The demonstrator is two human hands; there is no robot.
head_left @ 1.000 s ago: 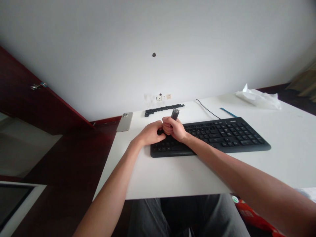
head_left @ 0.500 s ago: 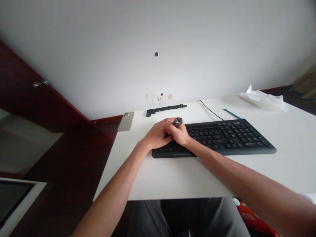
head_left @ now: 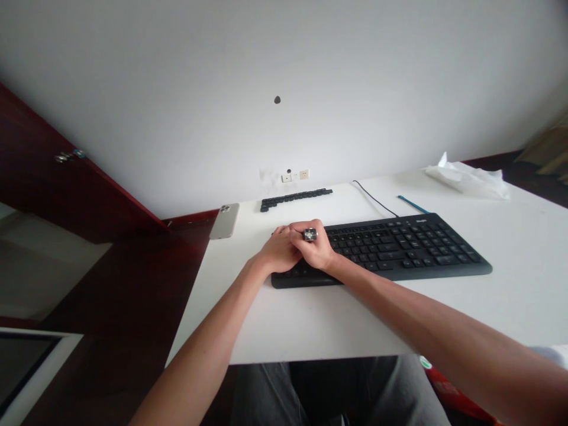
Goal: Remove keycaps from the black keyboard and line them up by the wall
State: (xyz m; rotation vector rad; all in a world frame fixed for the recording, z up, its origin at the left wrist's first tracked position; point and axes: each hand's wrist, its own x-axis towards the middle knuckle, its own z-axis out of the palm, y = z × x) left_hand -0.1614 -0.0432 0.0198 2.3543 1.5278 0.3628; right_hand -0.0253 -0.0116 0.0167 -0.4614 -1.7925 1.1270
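A black keyboard [head_left: 399, 245] lies on the white table [head_left: 337, 313]. Both my hands rest over its left end, pressed together. My right hand [head_left: 316, 248] is closed in a fist round a small dark tool [head_left: 310, 235], whose end points up toward me. My left hand [head_left: 277, 251] lies against the right one with fingers curled down on the keys; what it grips, if anything, is hidden. A row of loose black keycaps [head_left: 295, 197] lies at the table's far edge behind my hands.
A beige phone [head_left: 224, 220] lies face down at the table's far left corner. The keyboard's black cable [head_left: 373, 200] runs back toward the wall. A teal pen [head_left: 412, 203] and crumpled white tissue [head_left: 465, 177] sit at the far right. Dark red floor lies to the left.
The tool in my right hand has tipped from standing up above the fist to pointing down onto the keyboard. Both hands have sunk lower onto the keys.
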